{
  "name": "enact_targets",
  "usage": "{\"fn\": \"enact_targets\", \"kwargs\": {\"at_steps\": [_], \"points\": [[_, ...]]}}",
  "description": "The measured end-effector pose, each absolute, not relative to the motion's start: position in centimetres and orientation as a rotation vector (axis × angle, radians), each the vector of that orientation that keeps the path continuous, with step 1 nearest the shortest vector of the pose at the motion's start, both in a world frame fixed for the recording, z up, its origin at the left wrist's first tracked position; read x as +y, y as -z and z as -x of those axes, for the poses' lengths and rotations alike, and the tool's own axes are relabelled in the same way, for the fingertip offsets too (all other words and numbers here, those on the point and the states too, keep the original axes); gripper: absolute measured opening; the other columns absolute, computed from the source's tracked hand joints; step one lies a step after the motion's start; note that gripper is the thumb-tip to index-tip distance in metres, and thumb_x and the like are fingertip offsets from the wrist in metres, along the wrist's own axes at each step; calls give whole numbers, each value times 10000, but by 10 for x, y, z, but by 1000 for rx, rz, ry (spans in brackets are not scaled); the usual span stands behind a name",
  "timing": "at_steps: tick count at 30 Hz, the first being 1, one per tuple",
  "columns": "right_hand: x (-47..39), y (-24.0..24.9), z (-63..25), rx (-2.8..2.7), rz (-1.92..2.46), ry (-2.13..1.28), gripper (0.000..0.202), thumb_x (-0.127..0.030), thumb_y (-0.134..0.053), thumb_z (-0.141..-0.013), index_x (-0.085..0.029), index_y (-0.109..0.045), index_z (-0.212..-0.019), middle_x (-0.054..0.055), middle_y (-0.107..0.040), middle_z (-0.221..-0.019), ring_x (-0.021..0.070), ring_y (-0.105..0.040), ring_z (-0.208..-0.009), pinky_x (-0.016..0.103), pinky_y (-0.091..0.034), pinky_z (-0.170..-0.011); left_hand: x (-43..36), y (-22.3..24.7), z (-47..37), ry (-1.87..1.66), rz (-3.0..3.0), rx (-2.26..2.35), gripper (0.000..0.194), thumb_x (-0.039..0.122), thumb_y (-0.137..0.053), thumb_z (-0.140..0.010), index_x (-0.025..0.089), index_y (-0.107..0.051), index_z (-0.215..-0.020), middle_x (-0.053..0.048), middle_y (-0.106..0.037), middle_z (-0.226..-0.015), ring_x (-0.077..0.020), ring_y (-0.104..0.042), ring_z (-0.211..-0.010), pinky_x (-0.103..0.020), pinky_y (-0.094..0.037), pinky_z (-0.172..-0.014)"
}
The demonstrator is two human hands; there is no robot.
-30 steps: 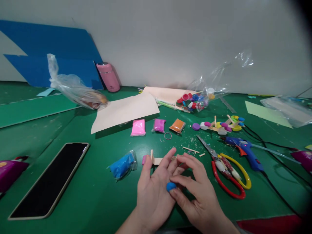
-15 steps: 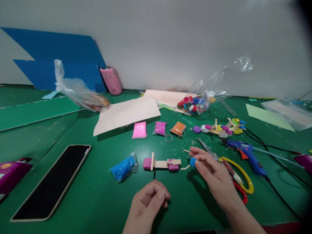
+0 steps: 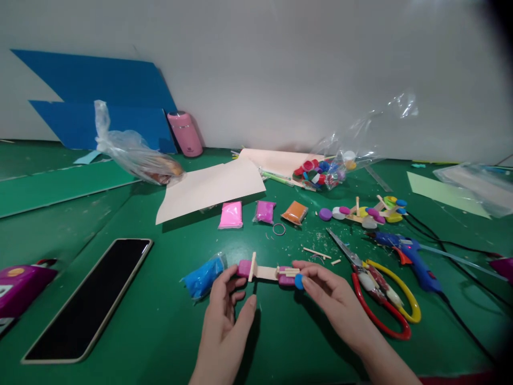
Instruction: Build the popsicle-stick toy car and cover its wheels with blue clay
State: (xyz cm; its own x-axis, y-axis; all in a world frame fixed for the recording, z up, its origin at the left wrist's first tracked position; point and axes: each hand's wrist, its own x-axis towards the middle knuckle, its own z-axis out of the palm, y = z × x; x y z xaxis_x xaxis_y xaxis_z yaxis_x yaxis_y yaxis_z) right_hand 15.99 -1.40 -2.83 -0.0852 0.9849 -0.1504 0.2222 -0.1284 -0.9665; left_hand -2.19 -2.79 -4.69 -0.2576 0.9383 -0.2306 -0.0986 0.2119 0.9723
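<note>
A small craft model (image 3: pixel 266 272) lies on the green table, made of a pale flat stick with a pink block at each end and thin sticks on top. My left hand (image 3: pixel 226 310) is at its left end, with fingers and thumb apart. The fingertips are beside the left pink block; whether they touch it I cannot tell. Between thumb and fingers, my right hand (image 3: pixel 332 297) pinches a small blue disc (image 3: pixel 298 282) close against the model's right block. Left of the model lies a pack of blue clay (image 3: pixel 204 278) in clear wrap.
Scissors (image 3: pixel 372 283) and a blue glue gun (image 3: pixel 409 255) with its cord lie to the right. Behind are a pink packet (image 3: pixel 231 215), a magenta packet (image 3: pixel 264 212), an orange packet (image 3: pixel 295 212) and a bag of bottle caps (image 3: pixel 324 172). A phone (image 3: pixel 90 299) lies left.
My left hand has moved forward and opened beside the model's left end. My right hand has carried the blue disc left and slightly nearer me, to the model's right block.
</note>
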Motion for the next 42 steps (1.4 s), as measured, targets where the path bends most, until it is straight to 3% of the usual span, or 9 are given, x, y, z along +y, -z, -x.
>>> {"fn": "enact_targets", "kwargs": {"at_steps": [5,13,18,23,28,34,42], "points": [[-31,24,-156,-1373,1437,-1359,210,-353,-495,-821,-179,-605,-781,105,-593,-1074,223,-538,-1036,348,-428,-865,-12,37,25,-1138,-850,1381,473,207,-564,-702,206,-468,-1165,-77,-507,-1213,-218,-450,-1122,-338,-353,-930],[-44,28,-143,-1360,1327,-1447,212,-363,-515,-804,-176,-610,-773,107,-619,-1024,216,-600,-922,328,-488,-772,4,34,19,-1107,-911,1272,486,110,-496,-682,190,-470,-1161,-80,-533,-1216,-207,-475,-1122,-362,-338,-951],[-46,35,-136,-1400,1277,-1441,206,-363,-515,-801,-184,-616,-808,103,-615,-1022,204,-608,-898,328,-483,-784,6,36,21,-1139,-888,1294,446,137,-547,-661,193,-503,-1101,-80,-562,-1150,-221,-510,-1075,-367,-364,-917],[-39,30,-138,-1388,1399,-1227,188,-341,-510,-808,-186,-613,-780,120,-581,-1055,238,-540,-1020,338,-458,-810,-10,32,31,-1192,-1019,1445,378,212,-584,-698,229,-513,-1069,-50,-556,-1060,-188,-536,-907,-305,-411,-793],[-33,21,-127,-1303,1311,-1175,164,-329,-527,-799,-201,-625,-767,99,-582,-1009,235,-533,-1012,298,-485,-741,-32,16,27,-1132,-1282,1369,26,223,-594,-714,223,-603,-738,-14,-562,-755,-169,-526,-714,-259,-413,-640],[-34,27,-106,-1196,1162,-1238,131,-295,-537,-799,-209,-635,-807,74,-581,-946,192,-588,-887,275,-507,-710,-32,16,13,-1014,-1219,1168,104,275,-574,-742,194,-577,-677,-13,-529,-700,-156,-497,-677,-261,-407,-632],[-36,25,-115,-1525,1231,-924,218,-178,-493,-818,-243,-596,-999,51,-548,-1048,156,-540,-986,225,-450,-823,-30,11,17,-998,-1063,1153,189,286,-544,-769,168,-571,-624,4,-493,-675,-127,-449,-661,-221,-364,-624]]}}
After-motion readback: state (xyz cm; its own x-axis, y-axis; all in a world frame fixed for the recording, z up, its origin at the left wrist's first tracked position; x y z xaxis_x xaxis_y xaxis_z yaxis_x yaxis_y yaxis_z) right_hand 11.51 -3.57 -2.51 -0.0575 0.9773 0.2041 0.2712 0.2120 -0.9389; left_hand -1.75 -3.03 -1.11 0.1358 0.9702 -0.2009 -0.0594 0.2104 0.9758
